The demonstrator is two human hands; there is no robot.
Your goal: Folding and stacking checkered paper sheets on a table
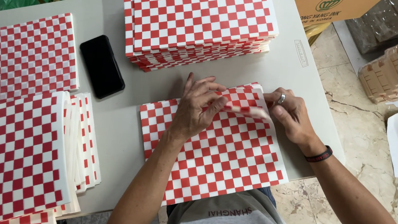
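- Hands meet at the upper edge of a red-and-white checkered sheet (214,152) lying at centre frame on the grey desk (130,135): the left hand (194,111) presses flat with its fingers spread, fingertips on a raised strip of the paper, while the right hand (292,113), a ring on one finger and a dark band at the wrist, pinches that strip's end near the sheet's upper right corner.
- Work appears to be at the folding or peeling of the top edge; the next move would call for a steady hold by the left hand and an even pull or crease by the right.
- Above them, top centre, sits a tall stack of checkered sheets (197,20).
- A black phone (102,66) lies to the left of that stack.
- Further stacks fill the frame's left side: a flat pile (23,58) at upper left, a fanned pile (18,154) at lower left.
- Cardboard boxes (333,6) stand on the tiled floor (345,86) at upper right.
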